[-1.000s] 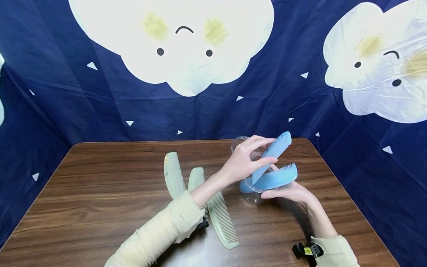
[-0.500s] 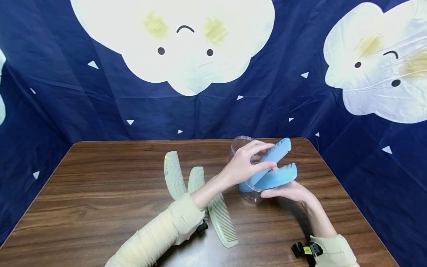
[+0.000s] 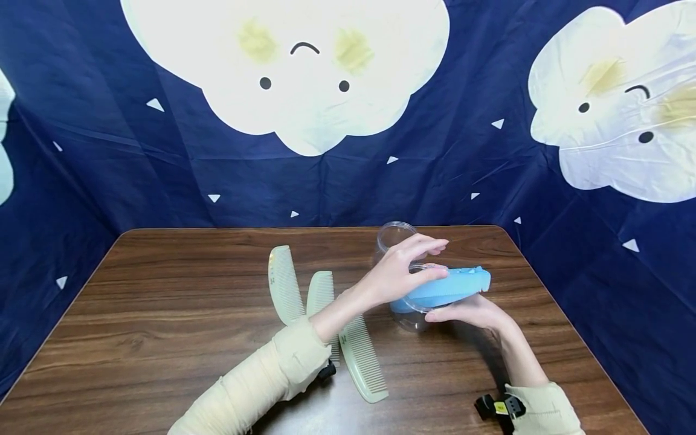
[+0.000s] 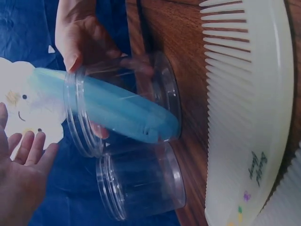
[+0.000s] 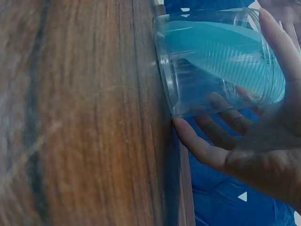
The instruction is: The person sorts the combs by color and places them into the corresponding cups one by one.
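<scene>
My right hand (image 3: pixel 478 311) holds a clear plastic jar (image 3: pixel 410 323) upright on the table, its thumb and fingers around the side in the right wrist view. Blue combs (image 3: pixel 451 287) lean inside that jar, their ends sticking out over the rim to the right. Just above the rim is my left hand (image 3: pixel 399 272), fingers spread and nothing gripped; the left wrist view shows this hand (image 4: pixel 23 174) apart from the combs. How many blue combs overlap in the jar is hard to tell. Beneath my left forearm lie three pale green combs (image 3: pixel 363 362), partly covered by the sleeve.
A second clear jar (image 3: pixel 396 232) stands behind the first, partly hidden by my left hand. The brown wooden table (image 3: pixel 136 338) ends at a dark blue cloth backdrop (image 3: pixel 163 181) with white clouds.
My left hand has lowered a blue comb into the jar and let go of it. That comb now lies against the other blue one. The right hand has stayed in place on the jar.
</scene>
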`<action>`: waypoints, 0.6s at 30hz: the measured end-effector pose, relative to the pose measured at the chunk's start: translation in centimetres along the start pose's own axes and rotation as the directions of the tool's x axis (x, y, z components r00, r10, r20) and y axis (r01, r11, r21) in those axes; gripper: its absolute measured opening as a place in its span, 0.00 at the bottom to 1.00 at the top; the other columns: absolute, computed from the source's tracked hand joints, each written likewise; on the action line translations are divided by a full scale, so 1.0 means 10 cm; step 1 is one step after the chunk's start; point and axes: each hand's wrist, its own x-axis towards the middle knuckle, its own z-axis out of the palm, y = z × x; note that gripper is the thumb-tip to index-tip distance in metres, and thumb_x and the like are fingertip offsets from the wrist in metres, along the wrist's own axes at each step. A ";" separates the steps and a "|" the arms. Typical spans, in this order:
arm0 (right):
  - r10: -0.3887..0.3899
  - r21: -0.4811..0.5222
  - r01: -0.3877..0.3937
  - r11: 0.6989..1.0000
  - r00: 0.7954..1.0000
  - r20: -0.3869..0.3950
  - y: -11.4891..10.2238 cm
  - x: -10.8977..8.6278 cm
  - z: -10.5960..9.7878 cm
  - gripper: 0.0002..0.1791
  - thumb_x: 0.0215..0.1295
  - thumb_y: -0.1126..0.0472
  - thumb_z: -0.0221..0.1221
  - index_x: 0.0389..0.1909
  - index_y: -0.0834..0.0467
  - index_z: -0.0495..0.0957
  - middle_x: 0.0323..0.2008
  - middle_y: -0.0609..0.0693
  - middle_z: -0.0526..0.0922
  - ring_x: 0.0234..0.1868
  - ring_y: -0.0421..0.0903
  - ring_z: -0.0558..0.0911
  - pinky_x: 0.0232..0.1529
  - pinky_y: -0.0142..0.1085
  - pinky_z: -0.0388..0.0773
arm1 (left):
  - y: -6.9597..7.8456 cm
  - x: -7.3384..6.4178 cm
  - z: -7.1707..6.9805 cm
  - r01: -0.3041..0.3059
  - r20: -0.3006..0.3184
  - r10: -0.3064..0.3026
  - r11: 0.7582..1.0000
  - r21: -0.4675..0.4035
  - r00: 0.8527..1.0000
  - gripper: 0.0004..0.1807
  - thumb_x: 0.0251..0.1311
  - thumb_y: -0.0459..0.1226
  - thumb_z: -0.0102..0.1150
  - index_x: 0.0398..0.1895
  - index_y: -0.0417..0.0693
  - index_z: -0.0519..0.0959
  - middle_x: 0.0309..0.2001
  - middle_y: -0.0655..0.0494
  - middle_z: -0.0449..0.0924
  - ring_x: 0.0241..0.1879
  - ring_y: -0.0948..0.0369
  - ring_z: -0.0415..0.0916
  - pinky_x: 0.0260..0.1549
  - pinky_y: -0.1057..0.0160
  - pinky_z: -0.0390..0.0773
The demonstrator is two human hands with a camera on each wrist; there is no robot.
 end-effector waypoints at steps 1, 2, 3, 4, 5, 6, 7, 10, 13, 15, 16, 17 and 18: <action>0.002 -0.005 -0.002 1.000 1.000 0.001 0.00 0.00 0.00 0.45 0.58 0.60 0.74 0.74 0.58 0.64 0.67 0.58 0.77 0.63 0.44 0.80 0.59 0.29 0.76 | 0.00 -0.01 -0.02 0.000 -0.003 0.000 1.000 0.009 1.000 0.28 0.66 0.41 0.68 0.69 0.49 0.76 0.61 0.56 0.80 0.62 0.61 0.79 0.64 0.70 0.76; 0.006 -0.008 -0.006 1.000 1.000 0.000 0.00 0.00 0.00 0.45 0.58 0.59 0.74 0.74 0.58 0.64 0.68 0.58 0.76 0.64 0.47 0.79 0.60 0.29 0.76 | -0.01 -0.02 -0.03 -0.001 -0.006 0.001 1.000 0.018 1.000 0.28 0.66 0.41 0.67 0.69 0.49 0.76 0.61 0.56 0.80 0.62 0.61 0.78 0.64 0.68 0.77; 0.011 -0.005 -0.011 1.000 1.000 -0.002 0.00 0.00 0.00 0.45 0.58 0.59 0.74 0.75 0.58 0.63 0.69 0.59 0.76 0.65 0.49 0.78 0.60 0.30 0.76 | -0.01 -0.02 -0.05 -0.003 -0.010 0.003 1.000 0.022 1.000 0.27 0.67 0.41 0.67 0.69 0.49 0.76 0.61 0.56 0.80 0.62 0.61 0.78 0.64 0.66 0.78; 0.018 0.004 -0.018 1.000 1.000 -0.002 0.00 0.00 0.01 0.46 0.58 0.59 0.74 0.75 0.58 0.63 0.69 0.59 0.75 0.66 0.51 0.77 0.61 0.31 0.75 | -0.02 -0.04 -0.06 -0.006 -0.012 0.006 1.000 0.025 1.000 0.27 0.68 0.41 0.66 0.69 0.49 0.76 0.61 0.55 0.80 0.62 0.61 0.78 0.64 0.64 0.78; 0.023 0.010 -0.023 1.000 1.000 -0.006 0.00 0.00 0.01 0.46 0.57 0.59 0.74 0.75 0.59 0.63 0.69 0.59 0.75 0.66 0.52 0.77 0.61 0.31 0.75 | -0.03 -0.05 -0.08 -0.011 -0.014 0.011 1.000 0.022 1.000 0.27 0.68 0.40 0.66 0.69 0.47 0.76 0.61 0.54 0.80 0.61 0.60 0.79 0.64 0.62 0.79; 0.027 0.015 -0.027 1.000 1.000 -0.008 0.00 0.00 0.01 0.46 0.57 0.59 0.75 0.75 0.59 0.63 0.69 0.59 0.75 0.66 0.52 0.76 0.61 0.31 0.75 | -0.05 -0.06 -0.10 -0.014 -0.017 0.014 1.000 0.019 1.000 0.26 0.68 0.39 0.65 0.69 0.47 0.76 0.61 0.53 0.80 0.61 0.59 0.79 0.64 0.60 0.80; 0.031 0.019 -0.030 0.999 0.999 -0.011 0.00 0.01 0.02 0.46 0.57 0.59 0.75 0.75 0.59 0.64 0.69 0.59 0.75 0.66 0.51 0.77 0.61 0.30 0.74 | -0.05 -0.07 -0.12 -0.014 -0.018 0.014 1.000 0.012 1.000 0.26 0.69 0.39 0.65 0.69 0.46 0.76 0.61 0.51 0.80 0.61 0.57 0.79 0.63 0.58 0.80; 0.013 0.033 -0.013 0.999 1.000 -0.010 0.00 0.02 0.03 0.47 0.56 0.60 0.75 0.76 0.59 0.63 0.70 0.59 0.74 0.65 0.42 0.77 0.61 0.27 0.73 | -0.07 -0.12 -0.18 -0.007 -0.025 0.008 1.000 0.009 1.000 0.25 0.69 0.38 0.64 0.69 0.45 0.76 0.60 0.50 0.80 0.61 0.56 0.80 0.62 0.55 0.82; -0.074 0.016 0.074 0.997 0.997 0.004 0.00 0.04 0.03 0.50 0.57 0.63 0.74 0.78 0.59 0.59 0.73 0.61 0.70 0.65 0.33 0.75 0.62 0.23 0.70 | -0.08 -0.17 -0.24 0.007 -0.040 -0.006 1.000 0.021 0.999 0.25 0.69 0.39 0.64 0.68 0.46 0.76 0.58 0.50 0.82 0.60 0.56 0.80 0.61 0.54 0.82; -0.139 0.005 0.139 0.990 0.990 0.013 0.00 0.06 0.02 0.51 0.56 0.66 0.74 0.79 0.59 0.57 0.75 0.64 0.65 0.66 0.30 0.73 0.64 0.21 0.69 | -0.09 -0.20 -0.28 0.015 -0.048 -0.013 0.999 0.034 0.999 0.25 0.69 0.39 0.64 0.68 0.47 0.76 0.57 0.51 0.82 0.59 0.57 0.81 0.61 0.55 0.81; -0.160 -0.004 0.160 0.987 0.987 0.014 0.00 0.06 0.02 0.51 0.56 0.66 0.74 0.79 0.59 0.57 0.76 0.65 0.64 0.66 0.29 0.72 0.63 0.21 0.69 | -0.09 -0.21 -0.29 0.015 -0.051 -0.013 0.999 0.038 0.999 0.25 0.69 0.39 0.64 0.68 0.48 0.76 0.57 0.50 0.83 0.59 0.57 0.81 0.61 0.56 0.81; -0.175 -0.012 0.176 0.984 0.984 0.017 -0.01 0.06 0.02 0.52 0.56 0.67 0.74 0.79 0.59 0.56 0.77 0.66 0.62 0.66 0.28 0.72 0.63 0.20 0.69 | -0.10 -0.23 -0.31 0.018 -0.052 -0.016 0.999 0.047 0.999 0.24 0.70 0.40 0.64 0.68 0.48 0.76 0.57 0.50 0.83 0.59 0.58 0.81 0.61 0.56 0.81; -0.182 -0.017 0.182 0.983 0.983 0.017 -0.01 0.06 0.01 0.52 0.56 0.67 0.74 0.79 0.59 0.56 0.77 0.66 0.61 0.66 0.28 0.71 0.63 0.20 0.69 | -0.11 -0.24 -0.32 0.021 -0.052 -0.019 0.998 0.052 0.998 0.24 0.70 0.40 0.63 0.68 0.49 0.76 0.57 0.51 0.83 0.59 0.57 0.81 0.61 0.56 0.81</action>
